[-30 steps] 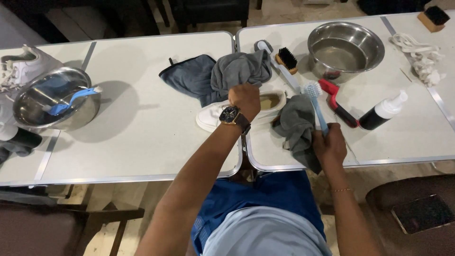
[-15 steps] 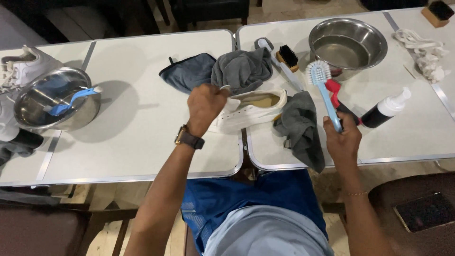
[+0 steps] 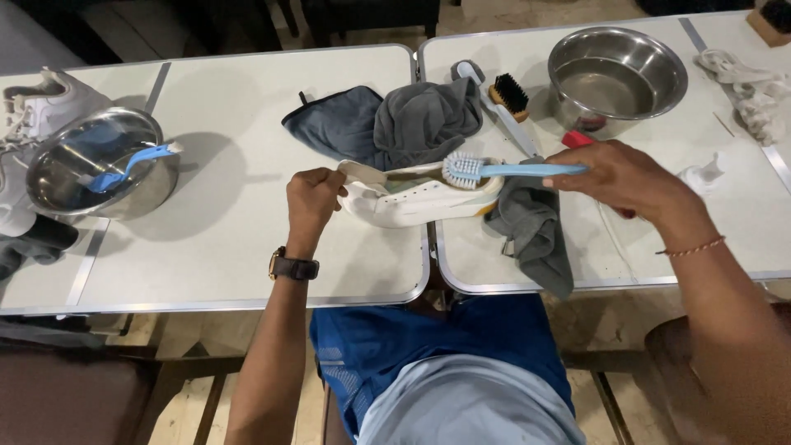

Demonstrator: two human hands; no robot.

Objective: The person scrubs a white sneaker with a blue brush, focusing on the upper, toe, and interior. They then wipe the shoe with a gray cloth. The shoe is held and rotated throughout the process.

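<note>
Left hand pinching heel of white sneaker, fingers closed. Light, floppy upper, probably; grab heel. Right hand wrapped round blue brush.

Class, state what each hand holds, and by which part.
Left hand grips the white shoe at its heel end; right hand holds the blue brush by its handle.

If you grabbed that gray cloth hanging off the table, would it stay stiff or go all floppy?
Probably floppy: the gray cloth lies crumpled and droops over the table edge. It likely weighs little, and being partly tucked under the white shoe, it might drag when pulled.
</note>
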